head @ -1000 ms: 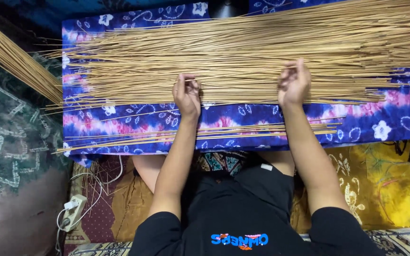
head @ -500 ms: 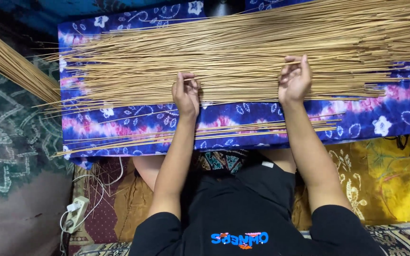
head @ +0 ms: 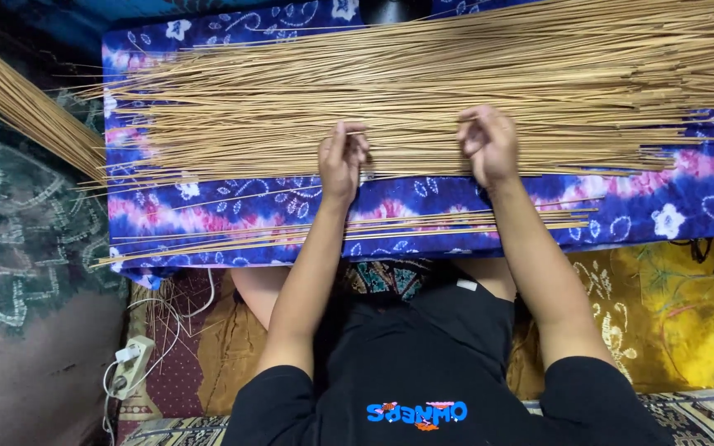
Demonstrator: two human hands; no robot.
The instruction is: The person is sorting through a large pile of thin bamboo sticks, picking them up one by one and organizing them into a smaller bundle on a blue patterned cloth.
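Note:
A wide heap of thin tan sticks (head: 423,91) lies across a blue and pink patterned cloth (head: 687,198). My left hand (head: 341,158) rests at the near edge of the heap, fingers pinched on a single thin stick. My right hand (head: 489,144) is a little to the right, fingers curled on the same stick. A smaller row of sticks (head: 357,231) lies apart, nearer my body, on the cloth.
Another bundle of sticks (head: 18,103) slants in at the far left over a green patterned fabric (head: 18,248). A white power strip with cables (head: 131,367) lies at the lower left. Yellow patterned cloth (head: 687,322) spreads at the right.
Both hands have lifted slightly from flat on the heap and closed their fingers on a thin stick; the view has shifted a little.

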